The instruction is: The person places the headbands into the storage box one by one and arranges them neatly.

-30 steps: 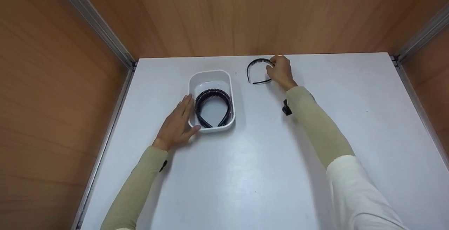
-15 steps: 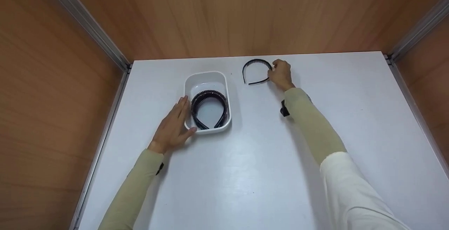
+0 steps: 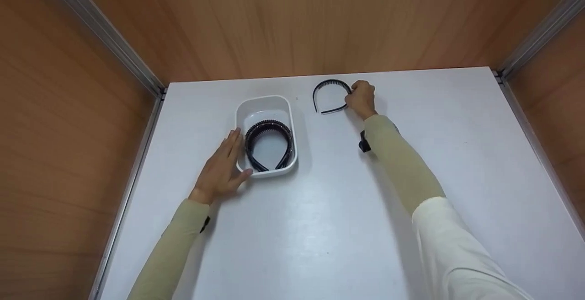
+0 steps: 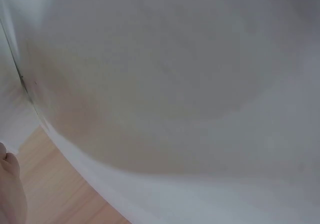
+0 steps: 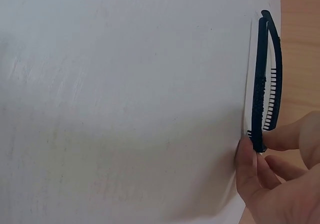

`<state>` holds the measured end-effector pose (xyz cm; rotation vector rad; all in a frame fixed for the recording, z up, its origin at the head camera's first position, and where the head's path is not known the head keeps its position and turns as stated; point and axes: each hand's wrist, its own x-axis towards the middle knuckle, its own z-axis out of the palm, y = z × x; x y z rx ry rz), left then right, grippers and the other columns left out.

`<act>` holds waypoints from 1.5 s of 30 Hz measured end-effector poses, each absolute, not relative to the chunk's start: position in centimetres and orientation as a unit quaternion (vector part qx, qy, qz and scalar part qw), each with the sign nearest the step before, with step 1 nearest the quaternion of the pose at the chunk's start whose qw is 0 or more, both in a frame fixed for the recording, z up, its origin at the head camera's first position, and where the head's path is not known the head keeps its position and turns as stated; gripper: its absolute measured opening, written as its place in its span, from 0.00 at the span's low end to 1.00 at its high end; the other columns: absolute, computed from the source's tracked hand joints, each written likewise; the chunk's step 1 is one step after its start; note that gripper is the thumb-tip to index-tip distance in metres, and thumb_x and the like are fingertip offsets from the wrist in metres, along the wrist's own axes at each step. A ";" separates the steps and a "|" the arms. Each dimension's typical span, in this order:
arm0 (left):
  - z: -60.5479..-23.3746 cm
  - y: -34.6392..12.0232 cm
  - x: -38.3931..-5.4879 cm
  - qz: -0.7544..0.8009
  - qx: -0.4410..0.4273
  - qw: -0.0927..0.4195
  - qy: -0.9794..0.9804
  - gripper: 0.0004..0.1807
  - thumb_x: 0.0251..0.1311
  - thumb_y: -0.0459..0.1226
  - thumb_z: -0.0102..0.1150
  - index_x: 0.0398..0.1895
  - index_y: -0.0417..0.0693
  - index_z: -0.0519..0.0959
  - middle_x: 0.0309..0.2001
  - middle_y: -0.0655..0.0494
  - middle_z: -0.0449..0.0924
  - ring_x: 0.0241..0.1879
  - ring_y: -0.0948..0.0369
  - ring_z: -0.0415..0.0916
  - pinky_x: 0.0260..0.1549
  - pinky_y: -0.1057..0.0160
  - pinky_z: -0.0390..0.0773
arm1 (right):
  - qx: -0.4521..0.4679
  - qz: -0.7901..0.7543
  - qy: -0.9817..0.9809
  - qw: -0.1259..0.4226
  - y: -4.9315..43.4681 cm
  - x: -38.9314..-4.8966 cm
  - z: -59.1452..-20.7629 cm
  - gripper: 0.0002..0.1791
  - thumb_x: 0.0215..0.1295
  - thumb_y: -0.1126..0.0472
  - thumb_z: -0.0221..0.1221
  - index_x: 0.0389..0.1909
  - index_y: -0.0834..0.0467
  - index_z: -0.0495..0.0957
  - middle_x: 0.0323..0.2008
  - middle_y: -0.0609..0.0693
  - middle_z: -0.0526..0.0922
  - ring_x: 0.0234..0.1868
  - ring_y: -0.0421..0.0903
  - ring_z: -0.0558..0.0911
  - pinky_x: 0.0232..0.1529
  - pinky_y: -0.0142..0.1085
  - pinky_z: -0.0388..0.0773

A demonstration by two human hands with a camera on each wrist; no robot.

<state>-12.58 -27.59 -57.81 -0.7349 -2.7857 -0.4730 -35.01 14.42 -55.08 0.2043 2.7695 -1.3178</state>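
A black toothed headband [image 3: 332, 82] is at the back of the white table, its open ends toward the front left. My right hand [image 3: 362, 99] pinches its right side between thumb and fingers; in the right wrist view the headband [image 5: 260, 84] appears nearly edge-on, gripped at its lower end. To the left stands a white plastic tub [image 3: 295, 126] with several black headbands [image 3: 249, 147] nested together inside. My left hand [image 3: 218, 167] rests against the tub's left wall and near corner, fingers straight and thumb spread. In the left wrist view only part of a hand [image 4: 11, 189] shows.
The white table [image 3: 311, 227] is bounded by a wooden back panel [image 3: 292, 21] and by wooden side panels with metal edge strips. The tub stands just left of the loose headband, a short gap apart.
The whole head view has shifted slightly. My right fingers have shifted on the headband's right side, while the headband lies in much the same place. The left hand stays against the tub.
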 end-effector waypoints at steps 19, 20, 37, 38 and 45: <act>-57.8 -27.4 -12.7 -0.154 -0.253 0.118 -0.948 0.54 0.73 0.65 0.49 0.84 0.31 0.54 0.87 0.40 0.48 0.86 0.46 0.47 0.85 0.53 0.50 | 0.102 -0.437 0.893 0.046 15.2 -34.5 -53.8 0.21 0.67 0.69 0.56 0.59 0.71 0.82 0.59 0.65 0.82 0.52 0.54 0.84 0.40 0.34 0.83; -57.7 -27.4 -12.7 -0.153 -0.254 0.119 -0.948 0.54 0.73 0.65 0.49 0.83 0.31 0.54 0.87 0.40 0.48 0.86 0.46 0.48 0.85 0.53 0.50 | 0.105 -0.438 0.892 0.049 15.2 -34.5 -53.7 0.21 0.67 0.69 0.56 0.58 0.71 0.82 0.59 0.65 0.83 0.49 0.52 0.85 0.36 0.31 0.82; -57.7 -27.5 -13.1 -0.149 -0.254 0.116 -0.949 0.56 0.74 0.70 0.41 0.84 0.32 0.53 0.87 0.42 0.46 0.87 0.48 0.45 0.86 0.58 0.45 | 0.136 -0.463 0.868 0.116 16.0 -34.8 -52.9 0.19 0.69 0.69 0.56 0.58 0.67 0.84 0.57 0.60 0.83 0.40 0.45 0.86 0.36 0.33 0.89; -57.7 -27.5 -13.1 -0.151 -0.253 0.115 -0.949 0.56 0.74 0.70 0.41 0.84 0.32 0.53 0.87 0.42 0.45 0.87 0.48 0.44 0.86 0.58 0.45 | 0.137 -0.465 0.867 0.118 16.0 -34.8 -52.9 0.19 0.69 0.69 0.56 0.59 0.67 0.84 0.57 0.60 0.83 0.41 0.45 0.85 0.36 0.32 0.89; -57.9 -27.3 -13.0 -0.162 -0.254 0.124 -0.945 0.56 0.74 0.70 0.42 0.84 0.32 0.54 0.87 0.42 0.46 0.86 0.47 0.46 0.86 0.58 0.45 | 0.124 -0.459 0.873 0.109 16.3 -34.3 -52.7 0.19 0.68 0.70 0.57 0.57 0.66 0.85 0.57 0.59 0.84 0.40 0.45 0.82 0.28 0.30 0.83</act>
